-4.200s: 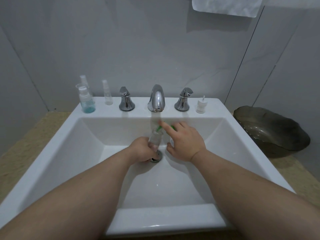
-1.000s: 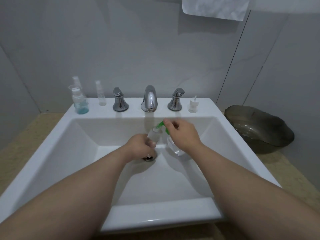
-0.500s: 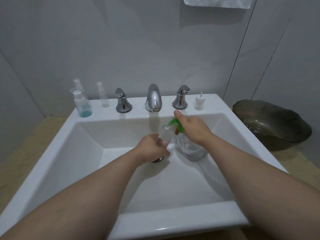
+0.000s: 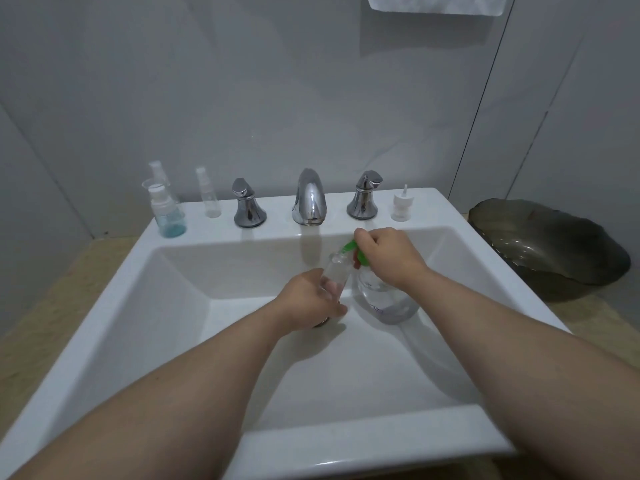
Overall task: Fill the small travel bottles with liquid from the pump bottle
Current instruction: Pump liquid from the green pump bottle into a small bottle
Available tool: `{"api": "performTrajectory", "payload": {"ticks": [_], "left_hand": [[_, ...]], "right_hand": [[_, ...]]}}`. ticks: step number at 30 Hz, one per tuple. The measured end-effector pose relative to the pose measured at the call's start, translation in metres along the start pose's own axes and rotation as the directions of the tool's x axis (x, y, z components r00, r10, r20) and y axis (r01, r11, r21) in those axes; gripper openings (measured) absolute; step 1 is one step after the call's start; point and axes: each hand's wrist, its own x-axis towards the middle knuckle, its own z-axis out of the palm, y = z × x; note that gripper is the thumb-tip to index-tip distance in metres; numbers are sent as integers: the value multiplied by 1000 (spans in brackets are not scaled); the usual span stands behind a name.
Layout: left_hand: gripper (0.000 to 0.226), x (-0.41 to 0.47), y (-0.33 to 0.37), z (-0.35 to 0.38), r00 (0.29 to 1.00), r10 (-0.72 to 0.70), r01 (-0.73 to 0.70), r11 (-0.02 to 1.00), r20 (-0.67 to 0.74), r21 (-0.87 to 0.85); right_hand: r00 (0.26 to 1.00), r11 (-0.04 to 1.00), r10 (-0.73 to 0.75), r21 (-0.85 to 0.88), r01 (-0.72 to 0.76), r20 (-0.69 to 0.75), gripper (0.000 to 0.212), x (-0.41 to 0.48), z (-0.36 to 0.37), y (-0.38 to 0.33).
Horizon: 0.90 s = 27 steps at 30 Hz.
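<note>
Two spare travel bottles at least stand on the far left ledge of the sink [image 4: 346,441]: a blue-tinted bottle [image 4: 168,216] and, just right of it, a clear bottle [image 4: 208,199]. Nearer, over the middle of the sink, my left hand [image 4: 308,301] has its fingers curled round the lower half of the small bottle [image 4: 335,273] I am filling. Its long axis leans up and to the right, so the open mouth sits just beneath the green nozzle [image 4: 348,247]; I cannot tell whether they touch. Right of that, my right hand [image 4: 389,258] is closed over the pump head, fingers folded down on top. The pump bottle [image 4: 388,303] sits low in the sink beneath it, part full of clear liquid. I judge the next press depends on mouth and nozzle being lined up. My left hand is the one to correct any drift.
</note>
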Motion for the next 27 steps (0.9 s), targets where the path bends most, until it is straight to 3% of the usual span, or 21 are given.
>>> {"api": "performTrajectory", "payload": {"ticks": [7,21,27], "left_hand": [[37,1,-2,-1,1000,-8,8,998,-5,-58],[34,5,-7,-1,1000,1,-1,999,3,-34],[33,7,-9,-1,1000,-4,5,999,8,-42]], "right_hand": [[1000,998,-7,-63,8,17,83,0,1,2],[1000,1000,-5,-10,5,17,59,1,0,-2],[1000,999,-4,-45,5,20,70,0,3,-2]]}}
